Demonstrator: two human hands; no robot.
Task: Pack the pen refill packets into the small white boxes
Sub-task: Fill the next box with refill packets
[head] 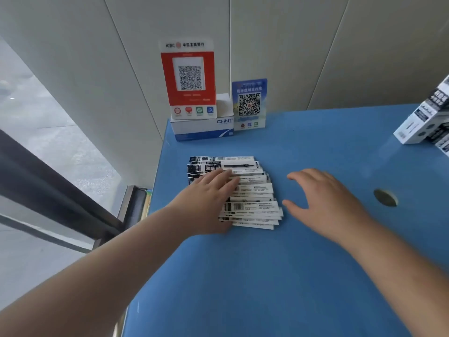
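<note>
Flat, glossy white-and-black refill packets (245, 193), long narrow strips in a fanned stack on a smooth blue table (243, 276). Left hand (206, 198) lies palm-down on the stack's left side, fingers straight, gripping nothing. Right hand (325, 200) hovers just right of it, fingers spread wide, empty. Printed cardboard boxes (425, 117) stand far right of those fingers.

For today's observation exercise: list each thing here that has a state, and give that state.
Refill packets: fanned flat on the table, unpacked.
Left hand: open, flat on the packets.
Right hand: open, beside the pile.
White boxes: at the right edge, leaning.
Red QR sign: upright.
</note>
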